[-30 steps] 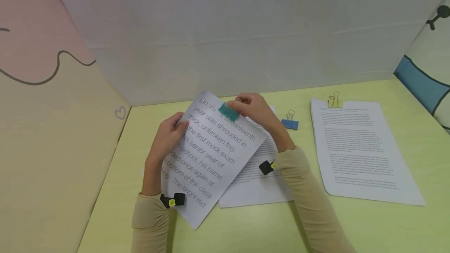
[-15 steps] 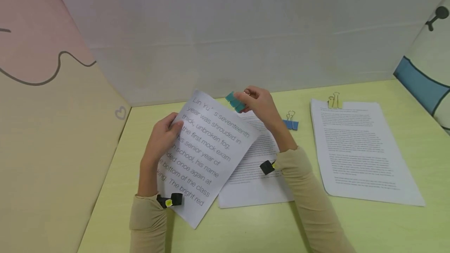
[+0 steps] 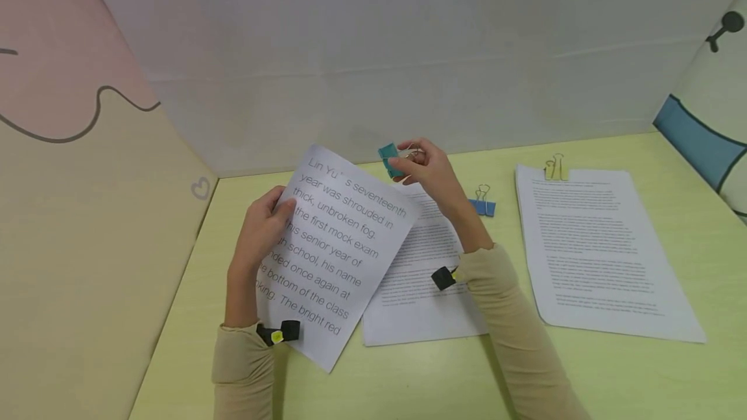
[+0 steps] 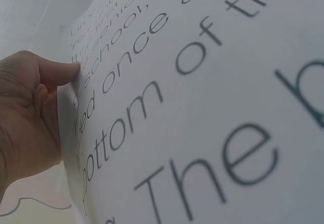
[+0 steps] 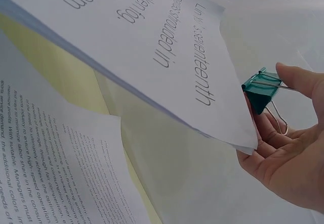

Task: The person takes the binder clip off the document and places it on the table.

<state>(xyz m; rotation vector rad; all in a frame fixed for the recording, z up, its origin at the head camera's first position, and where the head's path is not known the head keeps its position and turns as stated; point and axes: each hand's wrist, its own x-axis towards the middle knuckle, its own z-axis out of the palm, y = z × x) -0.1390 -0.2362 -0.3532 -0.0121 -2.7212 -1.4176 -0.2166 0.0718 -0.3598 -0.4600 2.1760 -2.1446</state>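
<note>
My left hand point(image 3: 262, 222) grips the left edge of a stack of large-print paper sheets point(image 3: 332, 245), thumb on the printed face. The stack is raised and tilted over the table. In the left wrist view the thumb presses the sheet point(image 4: 212, 113) near its edge, and the other fingers are hidden behind. At the stack's upper right my right hand point(image 3: 428, 170) holds a teal binder clip point(image 3: 388, 159). In the right wrist view the binder clip point(image 5: 261, 90) is beside the stack's top edge, its wire handles between thumb and fingers.
A second stack of small-print paper point(image 3: 420, 303) lies partly under the raised one. Behind the right wrist is a blue binder clip point(image 3: 482, 207). Farther right, a paper stack point(image 3: 601, 251) bears a yellow binder clip point(image 3: 556, 170) on its top edge. A wall point(image 3: 408, 50) bounds the table's back.
The teal binder clip has come off the raised stack's top edge and moved up with my right hand, turning in the fingers. My left hand has shifted the stack slightly left.
</note>
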